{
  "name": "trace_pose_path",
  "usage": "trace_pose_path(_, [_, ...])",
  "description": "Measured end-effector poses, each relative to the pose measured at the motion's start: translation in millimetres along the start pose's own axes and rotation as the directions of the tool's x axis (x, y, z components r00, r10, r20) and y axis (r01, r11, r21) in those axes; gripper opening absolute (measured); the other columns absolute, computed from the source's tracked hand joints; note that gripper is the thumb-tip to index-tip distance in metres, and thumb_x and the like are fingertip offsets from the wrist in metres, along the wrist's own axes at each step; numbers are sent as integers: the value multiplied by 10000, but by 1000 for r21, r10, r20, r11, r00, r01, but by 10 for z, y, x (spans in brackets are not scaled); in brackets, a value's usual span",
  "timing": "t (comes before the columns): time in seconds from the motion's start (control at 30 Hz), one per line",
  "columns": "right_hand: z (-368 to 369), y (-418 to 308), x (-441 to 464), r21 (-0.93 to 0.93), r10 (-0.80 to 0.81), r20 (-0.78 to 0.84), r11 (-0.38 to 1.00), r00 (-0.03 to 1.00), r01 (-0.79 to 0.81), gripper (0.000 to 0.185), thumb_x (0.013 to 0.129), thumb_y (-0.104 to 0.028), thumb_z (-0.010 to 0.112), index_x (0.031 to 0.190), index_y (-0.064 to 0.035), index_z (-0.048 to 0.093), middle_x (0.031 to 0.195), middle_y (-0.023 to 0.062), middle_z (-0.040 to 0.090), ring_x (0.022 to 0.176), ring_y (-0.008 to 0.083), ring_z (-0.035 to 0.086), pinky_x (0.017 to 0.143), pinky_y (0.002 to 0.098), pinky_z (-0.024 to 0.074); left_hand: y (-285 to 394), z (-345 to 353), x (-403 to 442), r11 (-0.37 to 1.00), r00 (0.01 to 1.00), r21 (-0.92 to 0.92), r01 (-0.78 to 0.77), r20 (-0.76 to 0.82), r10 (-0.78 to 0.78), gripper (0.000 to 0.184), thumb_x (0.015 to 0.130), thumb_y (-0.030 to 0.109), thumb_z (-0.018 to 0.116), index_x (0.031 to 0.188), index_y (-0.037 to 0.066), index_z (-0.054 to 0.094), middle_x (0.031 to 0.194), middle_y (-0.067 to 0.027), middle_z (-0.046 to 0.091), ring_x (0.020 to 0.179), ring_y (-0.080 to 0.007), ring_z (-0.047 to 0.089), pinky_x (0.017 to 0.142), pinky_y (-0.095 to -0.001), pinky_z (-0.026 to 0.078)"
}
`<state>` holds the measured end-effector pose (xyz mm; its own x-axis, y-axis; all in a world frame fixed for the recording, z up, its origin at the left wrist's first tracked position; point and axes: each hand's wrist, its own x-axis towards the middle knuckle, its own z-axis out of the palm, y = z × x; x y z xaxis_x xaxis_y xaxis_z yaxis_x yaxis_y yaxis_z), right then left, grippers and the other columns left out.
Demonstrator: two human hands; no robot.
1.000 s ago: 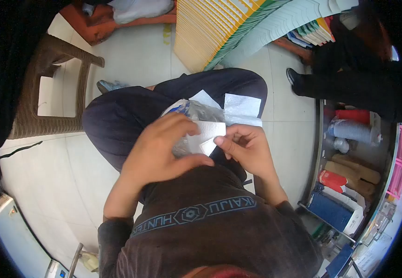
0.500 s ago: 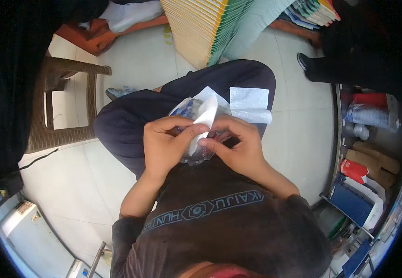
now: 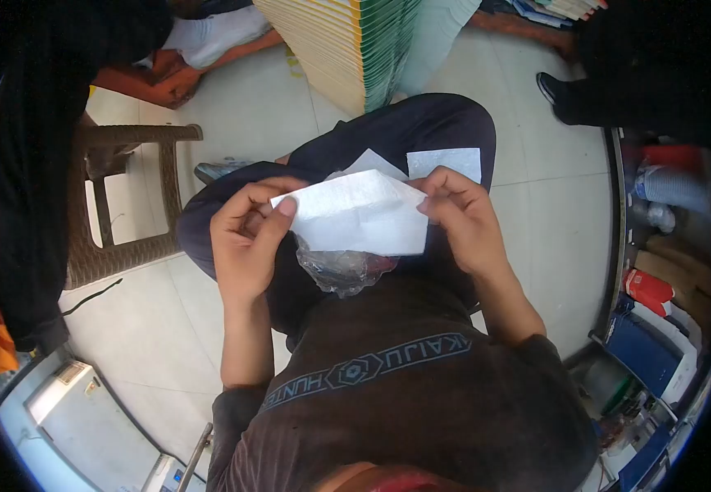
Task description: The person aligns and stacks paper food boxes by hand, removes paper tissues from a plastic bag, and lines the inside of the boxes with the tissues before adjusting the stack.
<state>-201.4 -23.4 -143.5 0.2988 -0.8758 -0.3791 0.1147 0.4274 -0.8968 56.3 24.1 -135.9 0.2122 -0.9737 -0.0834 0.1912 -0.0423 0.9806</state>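
Note:
Between my two hands a white paper sheet (image 3: 364,217) is stretched out, with fold creases across it. My left hand (image 3: 250,234) pinches its left corner between thumb and fingers. At the upper right corner, my right hand (image 3: 460,215) grips the sheet the same way. Below the paper, a clear plastic bag (image 3: 343,272) rests in my lap, its contents mostly hidden. Another white paper piece (image 3: 372,161) pokes up behind the sheet. On my right thigh lies a separate white paper piece (image 3: 446,162).
A tall stack of yellow and green-edged booklets (image 3: 347,49) stands ahead. To the left is a brown plastic stool (image 3: 126,246). A shelf with a red packet (image 3: 649,291) and boxes runs along the right. Another person's shoe (image 3: 548,86) is at the upper right.
The paper, bunched and folded between my fingers before, is now spread wide. My hands have moved apart, left hand to the left and right hand to the right.

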Motion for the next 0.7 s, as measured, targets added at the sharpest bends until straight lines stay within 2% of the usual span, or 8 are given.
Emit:
trace_pose_path(0.17, [-272,178,101,49,-102,159,994,982,95,135,907,31,684,926,-62,587,959,28,727,843,38,587,804,213,437,-66,-80,23,996,996,-22,87,18,-87,238,907,-81,732,1011,14,540,993,-110,741,829,-69,628,781,-189,470])
trace_pose_path(0.27, [-194,84,104,104,-106,147,990,983,91,197,903,43,723,989,-68,584,923,25,726,857,31,601,800,204,446,-103,-8,68,996,990,-18,86,-109,-88,361,873,-111,756,1035,51,477,942,-105,734,796,-64,623,739,-194,476])
trace_pose_path(0.33, [-140,92,122,70,-67,75,996,995,62,257,900,38,746,1061,-67,576,937,34,726,876,41,620,805,204,458,-167,-45,83,997,995,-55,58,-78,-63,371,865,-110,767,1030,53,478,908,-91,723,786,-62,622,722,-200,480])
trace_pose_path(0.47, [-32,21,152,-40,1,25,999,1000,0,420,886,11,781,1223,-53,538,1149,110,693,979,110,648,835,231,488,-170,7,113,994,999,-111,-22,-43,17,410,841,-110,795,1017,60,466,866,-75,702,764,-61,621,701,-196,475])
trace_pose_path(0.53, [219,-222,126,-32,11,-108,999,994,-14,544,855,-47,824,1298,-47,508,1273,156,632,1063,181,636,857,281,505,-152,55,130,999,995,-43,-23,-98,18,427,827,-93,820,1012,60,468,840,-54,676,745,-49,602,686,-186,465])
trace_pose_path(0.6, [406,-272,25,-393,-265,-109,897,958,204,674,801,-153,887,1335,-48,489,1290,181,584,1122,264,605,882,360,512,-139,129,141,998,986,52,-38,-161,46,438,811,-72,847,998,58,473,813,-30,647,721,-35,573,665,-176,452])
trace_pose_path(0.67, [449,-99,-80,-631,-455,250,593,855,500,722,759,-240,922,1312,-53,498,1217,187,577,1111,315,589,903,416,503,-137,231,154,983,968,174,-63,-227,102,446,793,-44,877,974,53,482,785,-3,615,691,-18,532,637,-167,436])
trace_pose_path(0.7, [503,-52,-88,-624,-464,297,567,835,537,694,763,-243,917,1292,-50,510,1191,186,586,1090,319,599,904,418,503,-133,265,165,972,968,224,-66,-222,117,439,788,-30,887,964,50,492,770,8,599,679,-13,513,622,-167,426])
